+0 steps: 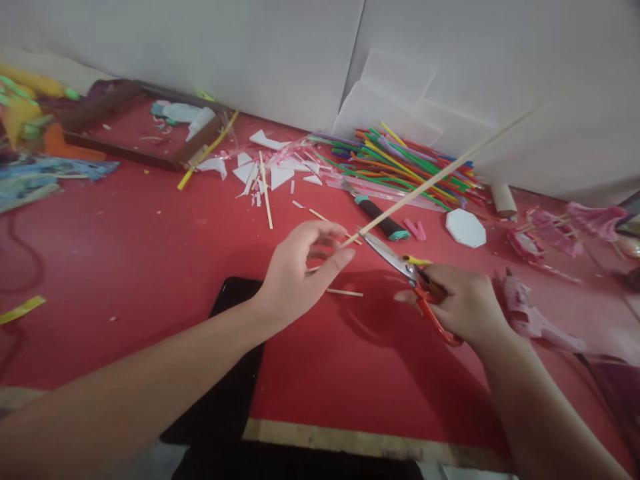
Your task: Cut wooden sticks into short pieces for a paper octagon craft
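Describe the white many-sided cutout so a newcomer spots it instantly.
On the red table, find the heap of coloured straws against the white back wall. Just below its right end, between the black-handled tool and the cardboard tube, lies the white cutout. Unlike the jagged white scraps farther left, it is one neat, flat polygon lying alone.
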Motion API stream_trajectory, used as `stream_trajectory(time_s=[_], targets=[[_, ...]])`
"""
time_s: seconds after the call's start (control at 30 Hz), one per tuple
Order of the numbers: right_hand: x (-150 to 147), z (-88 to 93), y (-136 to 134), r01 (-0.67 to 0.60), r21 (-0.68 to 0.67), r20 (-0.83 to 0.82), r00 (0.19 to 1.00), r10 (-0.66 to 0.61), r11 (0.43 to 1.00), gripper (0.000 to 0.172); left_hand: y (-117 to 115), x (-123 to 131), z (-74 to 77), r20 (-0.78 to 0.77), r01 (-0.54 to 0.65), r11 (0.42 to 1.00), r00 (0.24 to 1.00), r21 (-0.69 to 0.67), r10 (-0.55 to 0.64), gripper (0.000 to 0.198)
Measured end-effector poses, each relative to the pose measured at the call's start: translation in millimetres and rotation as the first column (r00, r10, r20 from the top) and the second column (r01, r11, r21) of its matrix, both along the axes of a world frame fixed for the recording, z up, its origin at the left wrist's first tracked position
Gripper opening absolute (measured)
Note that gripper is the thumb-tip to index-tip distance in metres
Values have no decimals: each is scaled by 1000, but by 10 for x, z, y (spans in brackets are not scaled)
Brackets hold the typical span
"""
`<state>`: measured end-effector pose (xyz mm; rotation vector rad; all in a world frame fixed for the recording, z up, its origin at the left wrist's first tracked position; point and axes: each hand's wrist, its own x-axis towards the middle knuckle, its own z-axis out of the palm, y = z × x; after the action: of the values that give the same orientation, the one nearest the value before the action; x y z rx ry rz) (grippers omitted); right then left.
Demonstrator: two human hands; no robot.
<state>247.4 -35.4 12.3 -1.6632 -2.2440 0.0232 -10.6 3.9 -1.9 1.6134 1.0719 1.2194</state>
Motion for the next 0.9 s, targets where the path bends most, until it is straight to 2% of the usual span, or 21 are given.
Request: stream_trajectory(time_s=[0.07,0.17,0.27,0.4,0.57,0.77,0.9], targets=[[37,-31,-27,-64,35,15,998,63,997,50,5,4,4,2,51,998,999,-20,-51,16],[81,-73,-64,-104,56,30,994,102,993,45,-5,14,25,44,52,999,998,16,-53,10],[104,-116,-111,-51,26,35,998,50,998,43,-34,17,64,79,87,996,993,-15,-86,6],[86,-161,-160,6,-79,-8,1000,-7,997,42,-72,15,100,189,146,986,973,-78,-129,4],[29,-185,-132,64,-134,-24,997,-68,989,41,-80,20,109,291,166,978,949,-123,-125,6],[-81,-138,-139,210,-235,-14,976,-219,949,41,-75,10,120,240,181,972,960,-149,-142,6],[-184,-60,-161,101,-216,-78,990,-121,971,40,-92,-4,120,95,228,970,971,-87,-220,7]])
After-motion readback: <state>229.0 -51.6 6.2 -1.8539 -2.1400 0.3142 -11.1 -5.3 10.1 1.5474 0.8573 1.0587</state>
